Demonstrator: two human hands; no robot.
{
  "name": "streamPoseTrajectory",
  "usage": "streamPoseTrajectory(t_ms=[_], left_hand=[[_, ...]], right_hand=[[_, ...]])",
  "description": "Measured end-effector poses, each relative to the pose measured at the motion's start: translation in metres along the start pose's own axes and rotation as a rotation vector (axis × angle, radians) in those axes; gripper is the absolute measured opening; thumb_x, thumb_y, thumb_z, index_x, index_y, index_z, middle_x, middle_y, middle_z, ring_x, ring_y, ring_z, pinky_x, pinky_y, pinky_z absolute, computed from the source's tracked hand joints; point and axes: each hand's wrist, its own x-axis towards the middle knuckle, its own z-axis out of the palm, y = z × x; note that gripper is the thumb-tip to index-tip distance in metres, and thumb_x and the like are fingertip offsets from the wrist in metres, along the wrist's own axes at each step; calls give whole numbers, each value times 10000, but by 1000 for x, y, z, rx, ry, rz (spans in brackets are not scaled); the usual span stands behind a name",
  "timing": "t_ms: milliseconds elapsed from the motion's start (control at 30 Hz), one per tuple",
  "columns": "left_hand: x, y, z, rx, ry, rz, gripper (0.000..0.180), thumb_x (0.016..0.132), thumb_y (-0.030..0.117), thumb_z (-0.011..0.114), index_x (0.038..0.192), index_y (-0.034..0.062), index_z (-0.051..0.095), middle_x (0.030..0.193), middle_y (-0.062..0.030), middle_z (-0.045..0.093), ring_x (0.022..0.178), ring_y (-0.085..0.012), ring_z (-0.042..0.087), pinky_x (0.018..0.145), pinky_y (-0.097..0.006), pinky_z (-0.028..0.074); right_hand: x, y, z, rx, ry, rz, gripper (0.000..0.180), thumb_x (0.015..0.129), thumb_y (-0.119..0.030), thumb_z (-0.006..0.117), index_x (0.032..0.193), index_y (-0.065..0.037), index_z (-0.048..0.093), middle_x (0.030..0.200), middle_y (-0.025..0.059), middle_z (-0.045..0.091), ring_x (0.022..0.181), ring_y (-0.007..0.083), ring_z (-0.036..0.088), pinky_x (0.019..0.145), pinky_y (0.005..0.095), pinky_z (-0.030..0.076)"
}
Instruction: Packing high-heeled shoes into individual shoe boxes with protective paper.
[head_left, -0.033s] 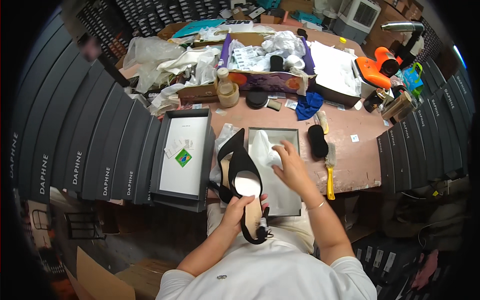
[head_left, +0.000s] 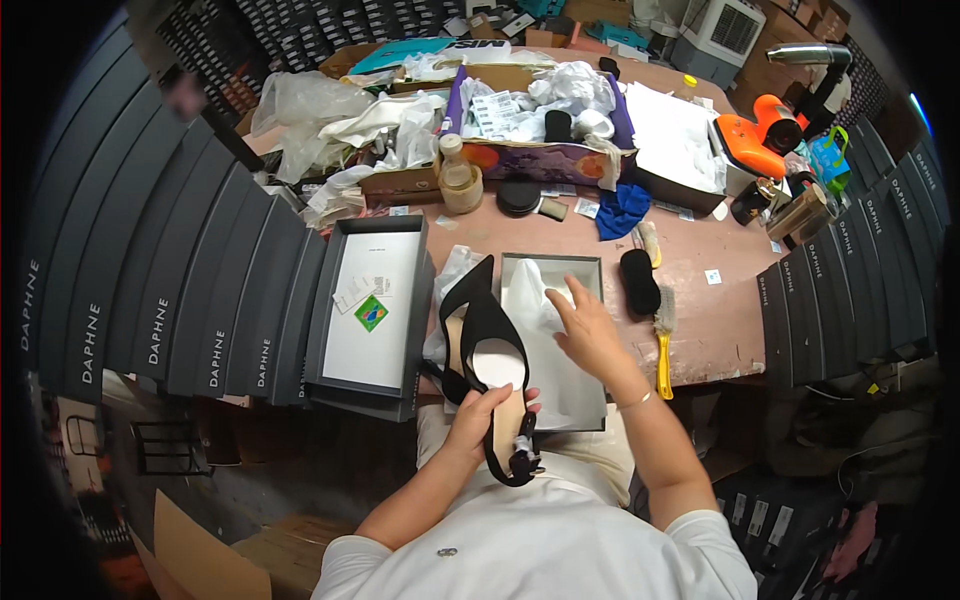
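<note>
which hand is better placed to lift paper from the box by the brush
Likely right: the right hand is by the paper and looks empty; the left hand holds a black shoe.

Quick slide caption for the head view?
Left hand holds a black shoe; right hand is over an open grey box holding white paper.

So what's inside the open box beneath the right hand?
White tissue paper lies inside the box. The right hand hides part; anything under the paper cannot be seen.

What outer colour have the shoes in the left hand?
The shoes are black outside, seen best in the head view.
</note>
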Motion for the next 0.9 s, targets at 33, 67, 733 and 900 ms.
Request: streamPoseTrajectory(t_ms=[33, 67, 733, 900], left_hand=[[4, 5, -1, 12, 2, -59, 320, 927, 209, 561, 1142, -26, 532, 1017, -199, 662, 849, -256, 680, 750, -338, 550], [0, 10, 5, 129, 51, -58, 407, 951, 358, 526, 1103, -18, 564, 992, -189, 668, 852, -240, 676, 740, -319, 544], [4, 26, 16, -89, -183, 90, 749, 875, 701, 403, 1270, 67, 463, 1109, -100, 586, 1001, -223, 587, 856, -375, 505], [6, -1, 22, 79, -139, 14, 638, 946, 633, 283, 1226, 93, 476, 1006, -98, 626, 773, -200, 656, 647, -317, 567]], right_hand=[[-6, 17, 17, -194, -100, -80, 384, 740, -55, 673, 1111, -79, 575, 1093, 167, 596, 1039, 342, 564, 973, 419, 408], [-10, 23, 21, -91, -188, 5, 418, 740, -53, 671, 1143, -76, 561, 1131, 183, 577, 1066, 356, 548, 980, 432, 401], [-9, -57, -52, 843, -245, 47, 431, 732, 17, 734, 1130, -18, 570, 1078, 114, 579, 993, 242, 601, 795, 319, 524], [-5, -58, -6, 158, 243, -364, 376, 620, -139, 678, 991, -121, 617, 1013, 57, 529, 908, 235, 526, 769, 369, 412]])
